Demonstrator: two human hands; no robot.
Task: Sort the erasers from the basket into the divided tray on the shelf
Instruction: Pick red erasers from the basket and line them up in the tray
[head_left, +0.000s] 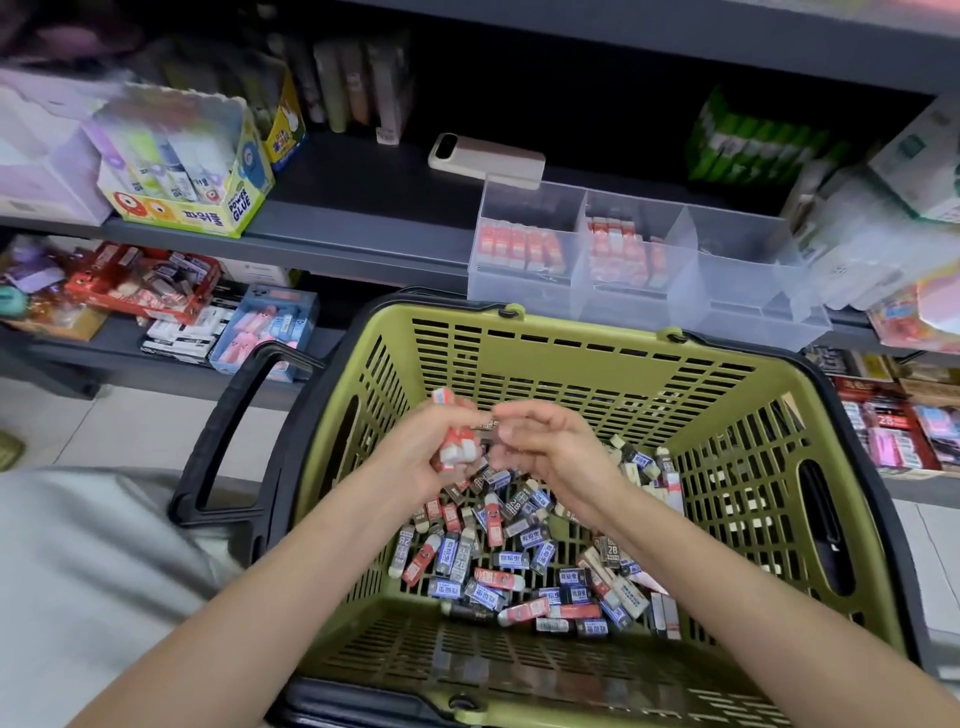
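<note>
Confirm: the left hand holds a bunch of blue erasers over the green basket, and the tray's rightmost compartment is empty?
Wrong colour: in the head view the left hand holds red-and-white erasers, not blue. They are over the green basket, and the rightmost compartment of the tray is empty.

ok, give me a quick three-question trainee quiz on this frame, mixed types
1. True or false: the rightmost compartment of the divided tray is full.
2. The erasers that the left hand grips are: A red and white, B blue, C black.
3. What lies on the shelf behind the tray?
Key: 1 false, it looks empty; 2 A; 3 a phone.
</note>
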